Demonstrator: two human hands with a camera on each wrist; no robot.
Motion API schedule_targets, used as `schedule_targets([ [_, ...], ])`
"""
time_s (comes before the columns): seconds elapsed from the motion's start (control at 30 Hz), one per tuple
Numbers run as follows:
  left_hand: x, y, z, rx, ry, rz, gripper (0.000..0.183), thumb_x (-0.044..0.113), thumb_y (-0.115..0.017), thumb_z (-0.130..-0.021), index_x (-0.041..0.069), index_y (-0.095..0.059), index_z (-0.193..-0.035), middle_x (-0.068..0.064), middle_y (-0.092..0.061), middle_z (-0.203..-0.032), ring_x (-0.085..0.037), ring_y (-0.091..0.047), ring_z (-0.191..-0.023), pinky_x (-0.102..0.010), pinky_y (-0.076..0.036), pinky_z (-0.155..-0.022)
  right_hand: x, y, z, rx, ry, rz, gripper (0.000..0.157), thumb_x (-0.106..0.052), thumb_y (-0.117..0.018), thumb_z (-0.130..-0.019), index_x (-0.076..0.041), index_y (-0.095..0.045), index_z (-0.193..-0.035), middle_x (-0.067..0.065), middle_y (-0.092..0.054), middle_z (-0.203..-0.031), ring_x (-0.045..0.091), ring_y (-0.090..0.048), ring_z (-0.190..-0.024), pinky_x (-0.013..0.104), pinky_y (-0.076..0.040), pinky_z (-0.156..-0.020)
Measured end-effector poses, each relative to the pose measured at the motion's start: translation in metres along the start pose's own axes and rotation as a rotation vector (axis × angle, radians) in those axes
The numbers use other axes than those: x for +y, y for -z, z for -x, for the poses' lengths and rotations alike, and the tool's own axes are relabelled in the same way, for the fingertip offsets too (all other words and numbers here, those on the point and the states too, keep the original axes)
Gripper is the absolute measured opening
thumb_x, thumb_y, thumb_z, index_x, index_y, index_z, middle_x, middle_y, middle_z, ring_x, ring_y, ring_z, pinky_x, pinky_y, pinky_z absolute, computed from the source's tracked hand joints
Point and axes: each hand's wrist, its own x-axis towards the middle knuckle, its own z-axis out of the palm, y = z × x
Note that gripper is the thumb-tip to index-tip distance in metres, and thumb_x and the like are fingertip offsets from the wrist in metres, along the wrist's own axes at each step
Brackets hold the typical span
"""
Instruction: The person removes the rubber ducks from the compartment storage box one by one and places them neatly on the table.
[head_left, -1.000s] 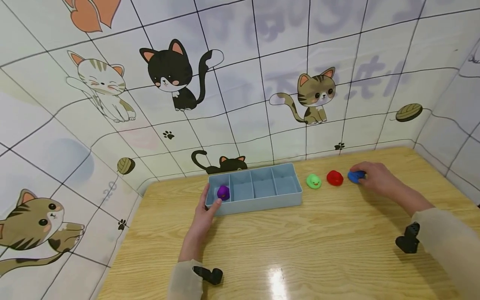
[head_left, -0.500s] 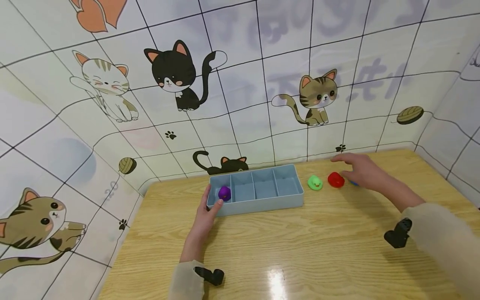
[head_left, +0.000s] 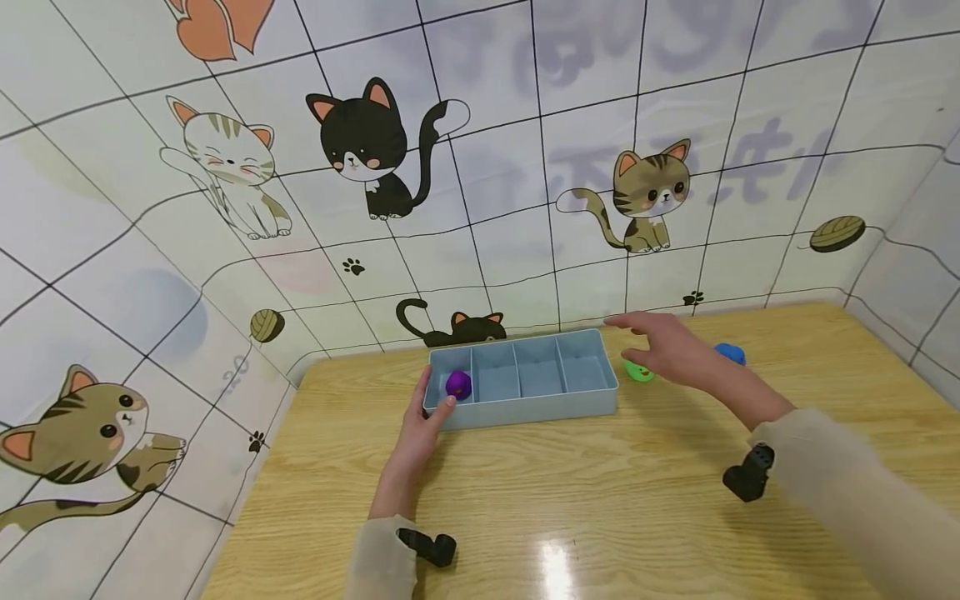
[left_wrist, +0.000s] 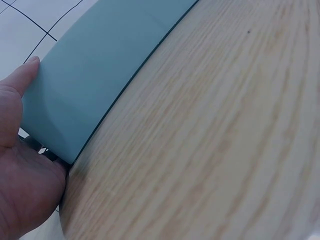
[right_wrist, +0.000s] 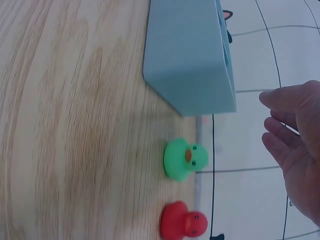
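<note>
A pale blue four-part box is a long divided box (head_left: pixel 528 410) standing near the back of the table. My left hand (head_left: pixel 420 433) grips its left end, thumb against the front wall and fingers round the side. A purple rubber duck (head_left: pixel 458 385) sits in the leftmost compartment; the other compartments hold nothing. My right hand (head_left: pixel 671 346) hovers just right of the box with nothing in it, thumb and fingers spread apart. Below it, partly covered in the head view, is a green rubber duck (right_wrist: pixel 177 162). A red rubber duck (right_wrist: pixel 177 222), hidden in the head view, stands beside the green one.
Farther right on the wooden table (head_left: pixel 510 500) lies a blue rubber duck (head_left: pixel 730 354). A cat-patterned wall covering (head_left: pixel 510 250) rises right behind the box and along both sides.
My right hand has let go of the blue duck, lifted and moved left past the red duck to above the green one. The left hand keeps its hold on the box.
</note>
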Motion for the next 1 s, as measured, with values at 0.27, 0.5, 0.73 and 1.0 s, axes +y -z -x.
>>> schedule_targets([
  [0.27, 0.001, 0.002, 0.000, 0.002, 0.006, 0.002, 0.078, 0.030, -0.064, -0.103, 0.027, -0.018, -0.166, -0.012, -0.008, -0.171, -0.037, -0.004, -0.156, -0.058, -0.011, -0.123, -0.016, -0.025, -0.022, 0.007, -0.007, -0.086, 0.055, 0.005, -0.071, -0.092, 0.005, -0.053, -0.144, 0.031, -0.056, -0.139, 0.054, -0.055, -0.123, 0.061, -0.049, -0.098],
  [0.5, -0.001, 0.002, 0.001, 0.009, 0.002, -0.005, 0.078, 0.033, -0.066, -0.102, 0.031, -0.020, -0.165, -0.008, -0.009, -0.171, -0.035, -0.004, -0.156, -0.057, -0.011, -0.123, -0.034, -0.047, -0.042, 0.006, 0.040, -0.120, 0.052, 0.006, -0.072, -0.091, 0.005, -0.056, -0.141, 0.027, -0.059, -0.137, 0.050, -0.059, -0.119, 0.061, -0.049, -0.099],
  [0.73, -0.002, 0.001, -0.001, 0.009, -0.011, -0.002, 0.079, 0.031, -0.067, -0.101, 0.029, -0.021, -0.165, -0.008, -0.010, -0.171, -0.035, -0.005, -0.156, -0.055, -0.012, -0.123, -0.052, -0.066, -0.060, 0.006, 0.103, -0.182, 0.049, 0.005, -0.073, -0.091, 0.006, -0.058, -0.138, 0.025, -0.061, -0.136, 0.050, -0.058, -0.121, 0.060, -0.049, -0.100],
  [1.0, -0.003, 0.003, -0.003, 0.010, -0.019, -0.004, 0.079, 0.031, -0.068, -0.101, 0.029, -0.022, -0.165, -0.009, -0.012, -0.171, -0.035, -0.008, -0.156, -0.054, -0.015, -0.123, -0.070, -0.089, -0.077, -0.021, 0.077, -0.185, 0.048, -0.004, -0.074, -0.093, 0.000, -0.060, -0.140, 0.019, -0.060, -0.140, 0.044, -0.058, -0.125, 0.055, -0.048, -0.103],
])
